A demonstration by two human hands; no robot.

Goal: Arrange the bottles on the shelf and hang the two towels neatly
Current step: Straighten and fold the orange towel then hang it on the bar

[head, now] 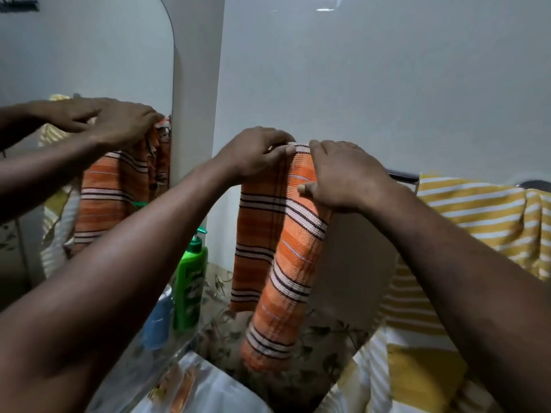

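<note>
While both hands are up at the rail (pixel 402 176), the orange towel (pixel 286 263) hangs over it, folded into a narrow strip, with its front tail slanting and longer than the back one. The left hand (pixel 256 153) pinches the top fold between thumb and fingers. The right hand (pixel 343 177) lies over the fold just beside it, fingers curled over the top and thumb pressed to the cloth. This towel looks nearly done and seems to need only squaring.

The yellow towel (pixel 483 210) to the right is over the same rail but bunched and sagging, so it looks left to do. A green bottle (pixel 190 281) and a blue bottle (pixel 156 320) stand upright side by side, low on the left beneath the mirror (pixel 74 55). Whether more bottles wait, I cannot tell.

Room is tight. The wall corner is near the orange towel's left edge, only a short bare stretch of rail parts the towels, and the bottles stand just below the left forearm.
</note>
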